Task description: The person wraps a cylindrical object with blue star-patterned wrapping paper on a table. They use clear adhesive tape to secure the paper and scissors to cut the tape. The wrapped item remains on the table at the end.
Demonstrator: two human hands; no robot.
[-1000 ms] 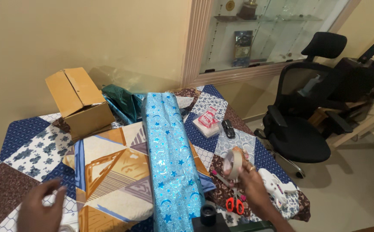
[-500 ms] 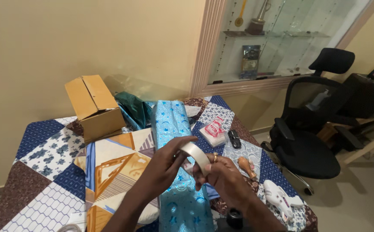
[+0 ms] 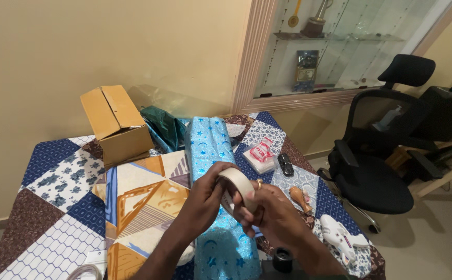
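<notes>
While both hands meet over the middle of the table, the left hand (image 3: 205, 194) curls closed around the near rim of a roll of tape (image 3: 236, 194), thumb on the outer face and fingers wrapped behind it; the right hand (image 3: 270, 212) closes on the opposite side of the roll, its fingertips (image 3: 244, 210) pressed at the edge of the band, a ring showing on one finger; whether a loose end of tape is pinched there cannot be told. Judged from its look, the roll is light and stiff, a hollow ring with a smooth, somewhat slippery outer face and a tacky strip; the surest hold is across the rim, thumb outside and fingers through or behind the core, as the left hand has it. Directly beneath the hands lies a long length of shiny blue wrapping paper (image 3: 210, 145), soft and easily creased, running away from the person; just left of the left hand, a sheet of orange and cream patterned paper (image 3: 143, 197); beyond that, a cardboard box (image 3: 116, 124) with open flaps; right of the right hand, a small wooden figure (image 3: 299, 198), a dark remote (image 3: 286, 167), a red and white packet (image 3: 260, 154) and a white tape dispenser (image 3: 343, 241); all rest on a patchwork tablecloth (image 3: 49, 218).
</notes>
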